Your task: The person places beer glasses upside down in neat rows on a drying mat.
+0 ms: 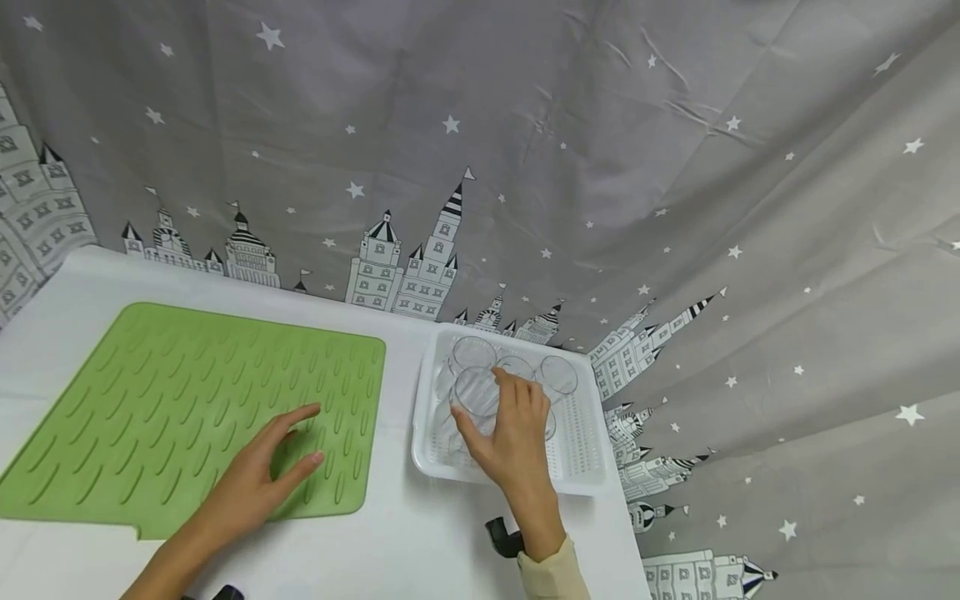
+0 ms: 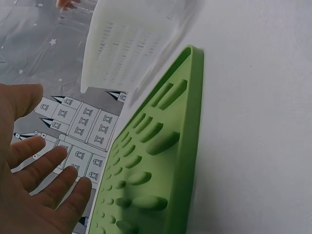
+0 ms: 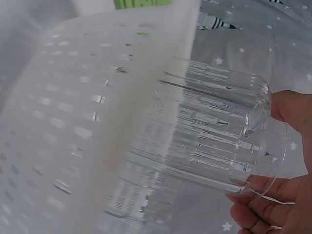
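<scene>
The left hand (image 1: 243,492) hovers, fingers and thumb apart, over the green mat (image 1: 187,392) on the counter (image 1: 412,533). Farther off, the right hand (image 1: 516,437) is clamped on a glass (image 1: 474,395) among other glasses (image 1: 558,375) in the basket (image 1: 581,442). Grasping seems the step in hand; next calls for a straight lift, clear of neighbours.

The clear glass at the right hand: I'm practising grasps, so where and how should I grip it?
Likely from above, pinching the clear glass across its round upper end: that rises above the rim of the white basket, with other glasses close beside.
</scene>
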Action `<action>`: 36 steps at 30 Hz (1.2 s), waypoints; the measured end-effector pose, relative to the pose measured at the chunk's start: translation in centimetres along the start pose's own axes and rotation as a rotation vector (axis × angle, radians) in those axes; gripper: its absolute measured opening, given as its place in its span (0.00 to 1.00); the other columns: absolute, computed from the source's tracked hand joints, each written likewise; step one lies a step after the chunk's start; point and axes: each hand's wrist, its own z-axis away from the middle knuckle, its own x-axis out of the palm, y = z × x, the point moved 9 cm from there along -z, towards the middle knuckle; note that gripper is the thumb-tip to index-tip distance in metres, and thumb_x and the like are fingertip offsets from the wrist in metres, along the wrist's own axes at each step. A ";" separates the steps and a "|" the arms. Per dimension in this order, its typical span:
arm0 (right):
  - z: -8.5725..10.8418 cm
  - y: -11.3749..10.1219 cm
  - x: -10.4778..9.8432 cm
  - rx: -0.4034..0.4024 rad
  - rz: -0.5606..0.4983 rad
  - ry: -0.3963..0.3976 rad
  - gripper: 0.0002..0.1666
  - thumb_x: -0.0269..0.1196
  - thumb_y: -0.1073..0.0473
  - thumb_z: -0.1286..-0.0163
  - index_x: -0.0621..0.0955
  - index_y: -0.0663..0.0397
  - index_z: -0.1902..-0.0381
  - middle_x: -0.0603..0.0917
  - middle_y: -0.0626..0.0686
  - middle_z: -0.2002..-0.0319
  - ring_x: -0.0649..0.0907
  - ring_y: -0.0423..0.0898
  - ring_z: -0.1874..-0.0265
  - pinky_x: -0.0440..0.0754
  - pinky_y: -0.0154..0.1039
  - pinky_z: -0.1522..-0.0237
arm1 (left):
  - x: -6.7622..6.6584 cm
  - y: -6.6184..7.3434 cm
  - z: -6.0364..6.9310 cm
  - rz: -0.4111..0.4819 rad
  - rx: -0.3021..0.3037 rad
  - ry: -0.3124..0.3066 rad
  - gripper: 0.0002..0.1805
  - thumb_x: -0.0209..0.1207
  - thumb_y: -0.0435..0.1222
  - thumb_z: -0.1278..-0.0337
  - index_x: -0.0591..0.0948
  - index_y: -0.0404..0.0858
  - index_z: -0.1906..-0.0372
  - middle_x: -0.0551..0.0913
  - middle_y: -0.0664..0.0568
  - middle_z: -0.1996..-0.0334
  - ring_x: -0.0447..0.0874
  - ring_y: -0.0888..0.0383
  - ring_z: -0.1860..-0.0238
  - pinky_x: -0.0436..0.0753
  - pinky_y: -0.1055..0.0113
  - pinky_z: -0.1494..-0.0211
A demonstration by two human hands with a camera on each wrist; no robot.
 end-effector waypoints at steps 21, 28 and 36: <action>-1.5 -2.1 -2.3 -0.045 -0.010 0.038 0.45 0.74 0.36 0.35 0.78 0.59 0.31 0.85 0.57 0.41 0.76 0.56 0.44 0.72 0.53 0.38 | 0.0 -0.1 -0.2 0.007 -0.022 -0.001 0.39 0.69 0.40 0.27 0.66 0.61 0.18 0.74 0.51 0.22 0.67 0.83 0.30 0.64 0.95 0.31; -1.9 -3.1 -2.7 -0.069 -0.015 0.040 0.45 0.73 0.36 0.34 0.78 0.59 0.30 0.85 0.57 0.42 0.76 0.55 0.45 0.72 0.53 0.39 | 0.4 0.6 -0.4 0.044 0.031 0.001 0.40 0.69 0.36 0.29 0.67 0.55 0.18 0.75 0.45 0.24 0.62 0.87 0.26 0.64 0.95 0.28; -2.3 -4.0 -3.1 -0.071 -0.021 0.042 0.45 0.73 0.35 0.34 0.77 0.58 0.30 0.85 0.56 0.41 0.76 0.55 0.44 0.72 0.53 0.38 | 0.6 0.8 -0.4 0.049 0.023 -0.012 0.40 0.69 0.37 0.28 0.66 0.58 0.18 0.75 0.45 0.23 0.61 0.88 0.27 0.63 0.95 0.29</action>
